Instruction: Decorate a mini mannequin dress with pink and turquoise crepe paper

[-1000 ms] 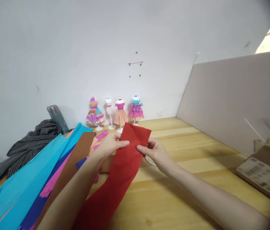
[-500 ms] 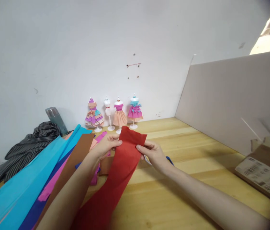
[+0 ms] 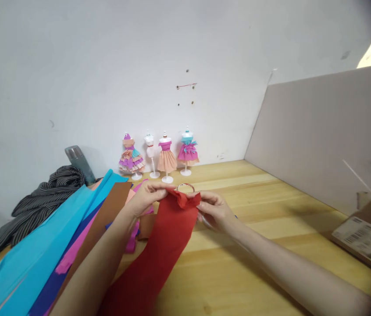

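A long red crepe paper strip [image 3: 172, 228] runs from the lower front edge up to both hands. My left hand [image 3: 151, 195] pinches its upper left corner between thumb and fingers. At the upper right corner, my right hand [image 3: 215, 210] grips the same strip. The top edge between them is crumpled and folded over. Just behind it a thin ring [image 3: 185, 188] shows on the table. Something with a white curved edge and a bit of blue shows around my right hand; whether it is held or lies on the table I cannot tell.
Several small mannequins in paper dresses [image 3: 167, 158] stand by the wall. To the left lie blue [image 3: 57, 228] and brown sheets [image 3: 113, 199], a striped cloth [image 3: 47, 197] and a grey bottle [image 3: 79, 164]. A cardboard box [image 3: 366, 237] sits at right, beside a partition [image 3: 320, 131].
The strip's top end stood up flat; now it is folded down and bunched between my fingers. The ring behind it has come into sight. The view has shifted slightly.
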Available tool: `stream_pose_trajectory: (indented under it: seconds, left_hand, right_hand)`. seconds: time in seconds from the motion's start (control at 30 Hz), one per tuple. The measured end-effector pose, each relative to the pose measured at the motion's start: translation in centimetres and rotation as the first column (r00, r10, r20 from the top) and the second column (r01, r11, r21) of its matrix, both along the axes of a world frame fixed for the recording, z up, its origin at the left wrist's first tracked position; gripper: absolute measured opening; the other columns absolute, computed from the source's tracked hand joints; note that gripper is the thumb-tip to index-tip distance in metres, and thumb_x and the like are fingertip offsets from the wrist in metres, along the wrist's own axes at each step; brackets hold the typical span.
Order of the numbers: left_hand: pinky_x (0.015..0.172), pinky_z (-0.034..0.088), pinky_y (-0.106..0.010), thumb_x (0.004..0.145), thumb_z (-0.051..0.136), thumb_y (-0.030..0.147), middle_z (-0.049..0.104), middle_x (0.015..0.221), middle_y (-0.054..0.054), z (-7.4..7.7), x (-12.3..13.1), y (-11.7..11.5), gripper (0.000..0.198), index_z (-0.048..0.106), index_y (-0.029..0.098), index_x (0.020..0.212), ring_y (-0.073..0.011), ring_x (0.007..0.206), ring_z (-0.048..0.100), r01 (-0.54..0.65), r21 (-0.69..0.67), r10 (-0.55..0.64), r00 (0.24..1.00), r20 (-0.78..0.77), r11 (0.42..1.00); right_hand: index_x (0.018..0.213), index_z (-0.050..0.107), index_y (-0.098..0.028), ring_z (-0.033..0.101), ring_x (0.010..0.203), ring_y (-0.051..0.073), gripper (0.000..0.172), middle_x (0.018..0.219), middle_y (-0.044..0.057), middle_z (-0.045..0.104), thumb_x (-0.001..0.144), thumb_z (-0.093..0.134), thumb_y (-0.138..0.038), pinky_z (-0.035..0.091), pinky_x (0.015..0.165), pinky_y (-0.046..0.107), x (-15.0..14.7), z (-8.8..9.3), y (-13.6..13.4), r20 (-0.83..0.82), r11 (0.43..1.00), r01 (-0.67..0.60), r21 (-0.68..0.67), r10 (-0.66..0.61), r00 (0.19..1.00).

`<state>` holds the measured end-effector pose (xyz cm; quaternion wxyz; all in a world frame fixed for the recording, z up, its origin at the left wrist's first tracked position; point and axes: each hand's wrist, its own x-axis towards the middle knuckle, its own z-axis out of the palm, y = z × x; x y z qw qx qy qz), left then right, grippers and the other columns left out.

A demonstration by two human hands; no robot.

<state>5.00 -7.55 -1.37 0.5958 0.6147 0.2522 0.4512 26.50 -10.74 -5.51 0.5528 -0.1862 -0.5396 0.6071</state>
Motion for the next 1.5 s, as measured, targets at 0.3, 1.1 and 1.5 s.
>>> stream_pose_trajectory:
  seconds: [0.3, 1.1, 1.5]
  left_hand:
    - [0.065, 0.048, -0.024, 0.062, 0.071, 0.013, 0.072, 0.075, -0.004, 1.6, 1.7, -1.1, 0.027, 0.073, 0.015, 0.088, -0.0132, 0.063, 0.063, -0.117, -0.117, 0.135, 0.977, 0.164, 0.986]
    - [0.074, 0.049, -0.029, 0.069, 0.071, 0.022, 0.073, 0.092, -0.007, 0.6, 1.0, -0.4, 0.031, 0.073, 0.017, 0.100, -0.0197, 0.079, 0.066, -0.041, -0.023, 0.041, 0.999, 0.003, 0.999]
    - [0.057, 0.044, -0.019, 0.059, 0.070, 0.012, 0.069, 0.064, -0.001, 1.0, 1.2, -0.6, 0.008, 0.073, 0.016, 0.065, -0.0097, 0.057, 0.059, -0.162, -0.118, 0.165, 0.986, 0.018, 0.980]
  right_hand:
    - [0.093, 0.070, -0.018, 0.036, 0.034, 0.004, 0.023, 0.054, -0.002, 0.060, 0.071, 0.069, -0.027, 0.026, 0.039, 0.021, -0.4, 1.3, -0.7, -0.066, 0.982, 0.131, -0.134, -0.141, 0.988]
    - [0.096, 0.074, -0.019, 0.045, 0.034, 0.008, 0.027, 0.042, -0.004, 0.056, 0.073, 0.069, -0.033, 0.034, 0.042, 0.022, -0.5, 0.0, -0.4, 0.064, 0.979, 0.203, 0.012, -0.203, 0.977]
    - [0.087, 0.076, -0.023, 0.049, 0.039, 0.010, 0.016, 0.043, -0.002, 0.058, 0.076, 0.066, -0.025, 0.035, 0.046, 0.024, 0.0, -1.0, -0.2, 0.080, 0.989, 0.141, 0.047, -0.144, 0.986]
